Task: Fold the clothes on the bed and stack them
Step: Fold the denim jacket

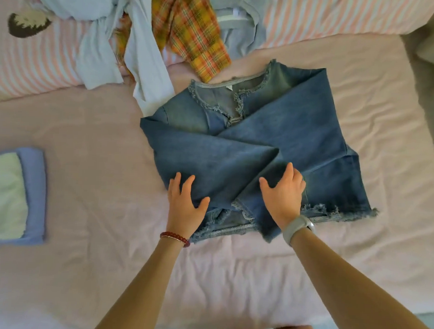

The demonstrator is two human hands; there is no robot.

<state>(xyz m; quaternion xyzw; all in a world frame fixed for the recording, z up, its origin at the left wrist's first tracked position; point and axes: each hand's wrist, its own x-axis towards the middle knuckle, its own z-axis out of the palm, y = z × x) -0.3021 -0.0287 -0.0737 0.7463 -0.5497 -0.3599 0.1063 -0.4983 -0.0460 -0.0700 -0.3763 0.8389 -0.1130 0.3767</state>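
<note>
While both hands press flat with spread fingers — left hand [186, 207], right hand [282, 195] — the denim jacket [248, 145] lies mid-bed [84, 270], sleeves crossed over its front. Folded clothes [15, 196] sit stacked at the left edge; unfolded garments [146, 36] are heaped by the head end.

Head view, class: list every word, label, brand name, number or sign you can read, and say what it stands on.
No text can be read anywhere in this view.
Denim jacket: a small white tag inside the neckline, too small to read.
Light blue garment: a white neck label, blurred, nothing legible.
Wristband on the right wrist: no display or figures show.
</note>
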